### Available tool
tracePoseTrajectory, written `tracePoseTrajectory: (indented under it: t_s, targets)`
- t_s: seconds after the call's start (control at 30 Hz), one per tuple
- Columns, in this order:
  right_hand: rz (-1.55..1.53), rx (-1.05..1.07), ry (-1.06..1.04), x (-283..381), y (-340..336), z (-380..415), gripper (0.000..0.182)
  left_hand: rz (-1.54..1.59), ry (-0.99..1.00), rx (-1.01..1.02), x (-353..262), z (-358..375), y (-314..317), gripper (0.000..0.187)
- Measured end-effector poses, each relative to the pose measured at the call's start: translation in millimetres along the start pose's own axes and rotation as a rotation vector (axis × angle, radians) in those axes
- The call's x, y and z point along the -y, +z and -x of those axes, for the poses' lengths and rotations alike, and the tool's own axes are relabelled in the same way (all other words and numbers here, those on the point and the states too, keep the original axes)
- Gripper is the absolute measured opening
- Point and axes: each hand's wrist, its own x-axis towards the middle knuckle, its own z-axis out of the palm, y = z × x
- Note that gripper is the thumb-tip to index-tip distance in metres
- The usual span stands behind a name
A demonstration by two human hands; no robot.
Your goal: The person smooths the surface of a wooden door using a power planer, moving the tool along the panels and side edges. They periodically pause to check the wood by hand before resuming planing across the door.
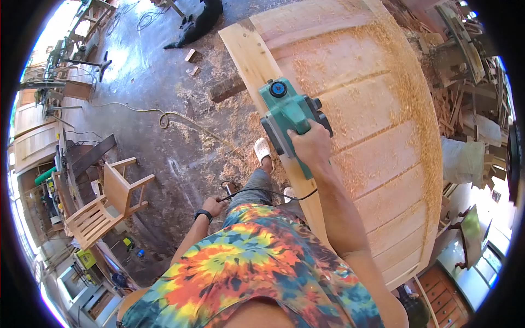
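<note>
My right hand (313,146) is wrapped round the handle of a green electric planer (288,109). The planer sits on the pale edge board (249,52) of a large panelled wooden door (377,156). Wood shavings (410,109) cover much of the panel, thickest along its far side. Low beside my leg, my left hand (213,206) is closed on the planer's black power cord (262,189), which runs across to the tool's rear end. The planer body hides its sole and blade.
A wooden chair (112,202) stands at the left. A yellowish cable (164,115) snakes over the shaving-strewn floor. A black dog (198,24) lies at the top. Scrap wood (456,104) is piled beyond the door, and a dark timber (227,89) juts from under it.
</note>
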Motion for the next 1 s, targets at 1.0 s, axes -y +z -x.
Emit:
tracePoseTrajectory:
  t_s: [1.0]
  targets:
    - [-0.074, 0.006, -0.169, 263, 103, -287, 0.045, 0.307, 0.028, -0.13, -12, -67, -168, 0.038]
